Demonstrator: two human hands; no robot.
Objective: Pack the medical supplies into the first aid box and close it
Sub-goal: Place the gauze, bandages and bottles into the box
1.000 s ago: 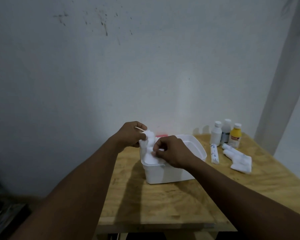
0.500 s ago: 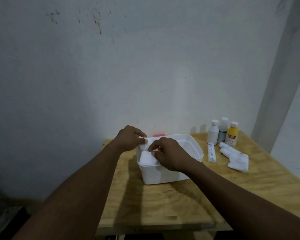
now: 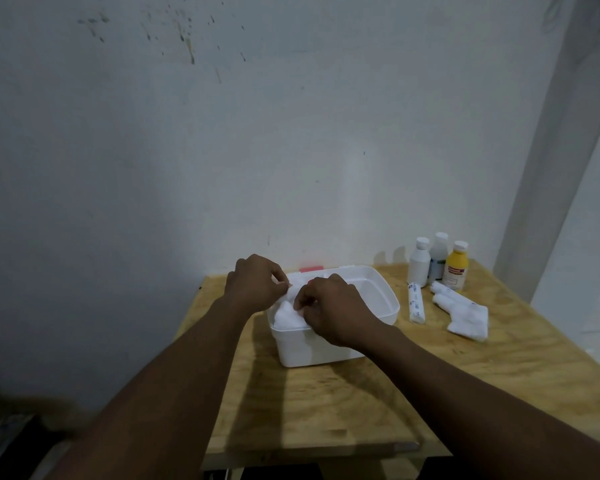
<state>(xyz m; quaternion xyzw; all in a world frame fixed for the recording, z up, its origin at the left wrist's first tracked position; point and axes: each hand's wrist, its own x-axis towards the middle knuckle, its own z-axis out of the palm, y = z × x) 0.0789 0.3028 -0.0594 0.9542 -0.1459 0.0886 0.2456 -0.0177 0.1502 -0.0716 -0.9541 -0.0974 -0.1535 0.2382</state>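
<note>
An open white first aid box (image 3: 385,308) stands on the wooden table (image 3: 326,410). A wad of white cotton wool (image 3: 286,315) lies in the box's left end. My left hand (image 3: 257,284) pinches the cotton's far edge at the box rim. My right hand (image 3: 333,311) presses and grips the cotton from the right. A red and white piece (image 3: 310,270), perhaps the lid, shows behind the box. To the right stand a white bottle (image 3: 419,263), a grey bottle (image 3: 439,256) and a yellow bottle (image 3: 457,266). A wrapped bandage roll (image 3: 415,303) and folded white gauze (image 3: 463,311) lie beside them.
The table stands against a white wall (image 3: 257,133). A white post (image 3: 561,133) rises at the right behind the bottles. The table's front edge (image 3: 309,452) runs below my forearms. Dark clutter lies on the floor at lower left (image 3: 0,434).
The cotton wool has gone from held above the rim down into the box's left end. Both hands followed it down and stay on it.
</note>
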